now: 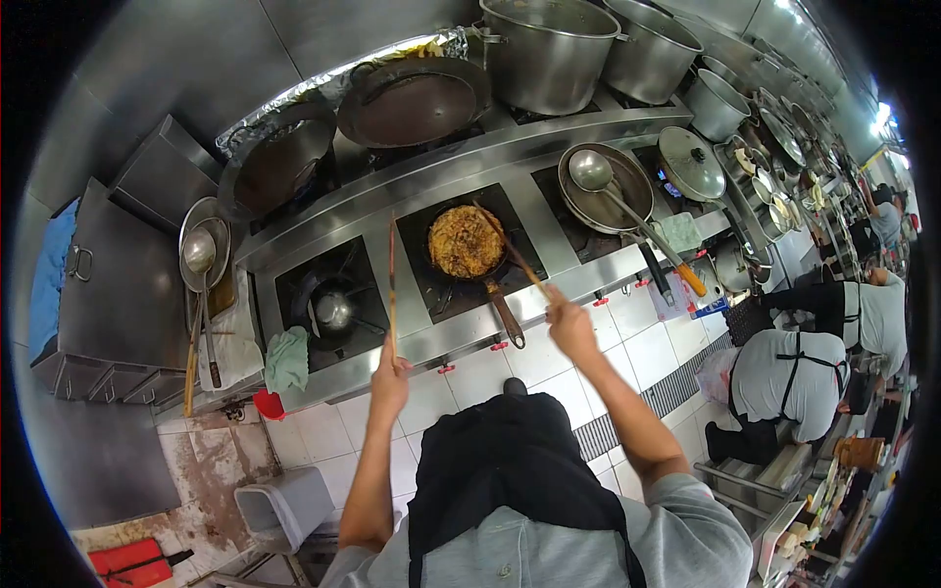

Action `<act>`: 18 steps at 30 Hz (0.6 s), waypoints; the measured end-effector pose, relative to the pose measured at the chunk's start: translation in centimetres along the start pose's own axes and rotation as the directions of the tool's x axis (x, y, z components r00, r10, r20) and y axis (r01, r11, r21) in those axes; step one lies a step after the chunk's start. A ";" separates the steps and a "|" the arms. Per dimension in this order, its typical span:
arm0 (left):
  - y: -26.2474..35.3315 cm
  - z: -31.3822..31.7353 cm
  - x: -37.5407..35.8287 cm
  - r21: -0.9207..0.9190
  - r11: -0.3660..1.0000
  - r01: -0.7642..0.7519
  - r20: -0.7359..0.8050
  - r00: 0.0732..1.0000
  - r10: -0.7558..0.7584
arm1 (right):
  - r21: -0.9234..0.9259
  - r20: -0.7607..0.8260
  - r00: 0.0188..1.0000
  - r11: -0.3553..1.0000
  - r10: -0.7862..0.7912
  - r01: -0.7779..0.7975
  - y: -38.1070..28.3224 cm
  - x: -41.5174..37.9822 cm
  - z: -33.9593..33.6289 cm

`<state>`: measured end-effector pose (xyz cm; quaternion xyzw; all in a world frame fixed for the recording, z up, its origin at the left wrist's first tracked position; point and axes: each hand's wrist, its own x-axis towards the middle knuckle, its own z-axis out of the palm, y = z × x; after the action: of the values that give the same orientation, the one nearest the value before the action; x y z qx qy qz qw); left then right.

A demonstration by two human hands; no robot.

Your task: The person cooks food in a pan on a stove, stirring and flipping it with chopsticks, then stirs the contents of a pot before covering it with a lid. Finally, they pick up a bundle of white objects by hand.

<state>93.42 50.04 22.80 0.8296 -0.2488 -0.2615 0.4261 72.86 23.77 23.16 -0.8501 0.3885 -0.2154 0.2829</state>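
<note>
Pan (495,271) holds browned food (466,240), perhaps noodles. Left hand (389,384) grips stick (393,294), apart from pan; right hand (573,328) grips second stick (520,260), tip at food's edge.

Grey short-slv shirt (505,549) w/ btn, blk apron (500,461), dk shoe (515,387).

The left hand (389,384) and right hand (571,325) are hiding the near ends of the left stick (393,284) and right stick (529,273). Browned food (465,242) is covering the pan's (504,312) floor, and the pan is masking its burner. The black apron (510,456) is concealing most of the legs; the bottom edge is cutting off the gray shirt (502,551). Over to the right, distant pans (806,122) are blurring together, and bits on the lower-right counter (774,541) are looking too small to name.
</note>
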 end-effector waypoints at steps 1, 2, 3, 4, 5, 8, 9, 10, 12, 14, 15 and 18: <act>0.8 -0.7 0.8 0.149 0.989 -0.017 -0.043 0.999 0.024 | -0.091 0.044 0.999 0.996 -0.012 0.016 -0.8 1.0 -2.5; 1.7 -1.1 1.6 0.150 0.989 -0.021 -0.038 0.999 0.027 | -0.146 0.078 0.997 0.989 0.000 0.012 -1.4 2.0 -4.0; 2.6 -1.5 2.5 0.215 0.974 -0.073 -0.057 0.995 0.087 | -0.199 0.109 0.994 0.980 0.015 0.007 -1.6 2.8 -4.8; 3.4 -1.8 3.4 0.281 0.952 -0.123 -0.071 0.986 0.148 | -0.197 0.102 0.995 0.980 0.024 -0.003 -1.7 3.5 -5.0; 3.9 -2.0 4.3 0.285 0.949 -0.131 -0.061 0.986 0.154 | -0.252 0.137 0.990 0.968 0.021 0.014 -1.7 4.2 -5.1; 6.0 -1.2 6.7 0.361 0.929 -0.085 0.038 0.996 0.077 | -0.369 0.207 0.976 0.929 0.069 0.013 -3.1 6.0 -5.2; 6.8 -0.5 7.4 0.361 0.929 -0.083 0.036 0.997 0.075 | -0.431 0.251 0.961 0.903 0.114 0.006 -3.7 6.5 -4.9; 7.5 0.3 7.9 0.444 0.892 -0.086 0.038 0.996 0.077 | -0.430 0.259 0.959 0.903 0.110 0.012 -3.5 7.2 -4.0; 8.0 1.7 9.1 0.527 0.847 -0.072 0.027 0.997 0.068 | -0.462 0.285 0.943 0.887 0.170 -0.020 -1.9 8.4 -1.0; 6.9 3.2 11.0 0.620 0.782 -0.062 -0.001 0.997 0.080 | -0.471 0.312 0.933 0.882 0.181 -0.013 -0.7 8.8 1.1; 7.3 3.1 11.1 0.626 0.778 -0.056 -0.010 0.997 0.080 | -0.488 0.326 0.924 0.873 0.199 -0.015 -0.8 9.0 1.2; 8.8 2.4 11.1 0.684 0.729 -0.034 0.006 0.999 0.040 | -0.452 0.342 0.921 0.892 0.185 -0.011 -1.4 8.7 -1.3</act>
<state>98.37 37.10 26.46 0.9241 -0.3422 -0.1394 0.0974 78.15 17.27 26.34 -0.8960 0.4088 0.0602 0.1626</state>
